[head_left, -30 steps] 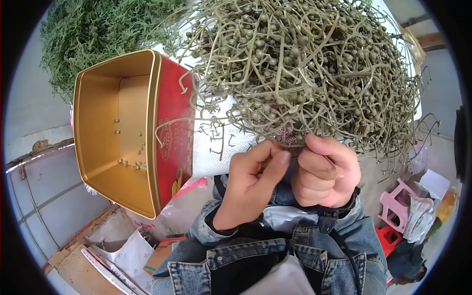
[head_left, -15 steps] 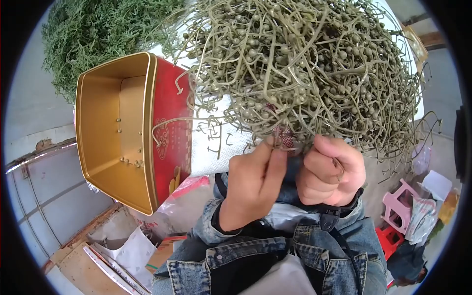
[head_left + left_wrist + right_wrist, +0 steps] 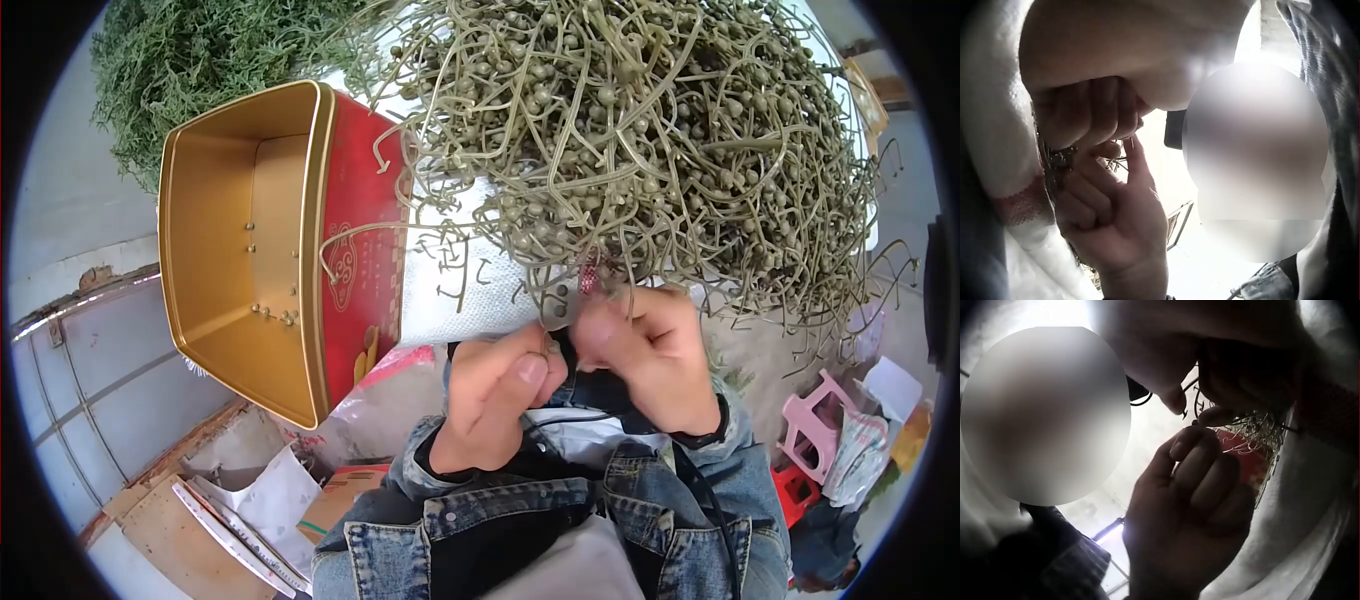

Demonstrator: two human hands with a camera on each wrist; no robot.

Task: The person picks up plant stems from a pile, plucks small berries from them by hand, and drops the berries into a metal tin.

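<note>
My left hand (image 3: 495, 395) is curled with thumb against forefinger in the head view, below the pile of dried green-brown stems with round berries (image 3: 650, 150). A small dark tip (image 3: 1195, 423) shows at its fingertips in the right wrist view; most of what it pinches is hidden. Right beside it, my right hand (image 3: 645, 355) has its fingers curled at the pile's near edge, and a thin stem (image 3: 1191, 383) runs out from among them. A small grey piece with dark round spots (image 3: 558, 303) shows by the right fingertips.
A red tin (image 3: 365, 240) with a gold inside lies on its side at the left, several loose berries (image 3: 288, 318) inside. White woven sacking (image 3: 450, 315) lies under the pile. Feathery greenery (image 3: 220, 70) is at the back left. A pink stool (image 3: 812, 425) stands on the floor at right.
My right hand has turned over and moved left towards the left hand. The left hand has drawn slightly lower, away from the pile. The grey spotted piece has come into sight between them.
</note>
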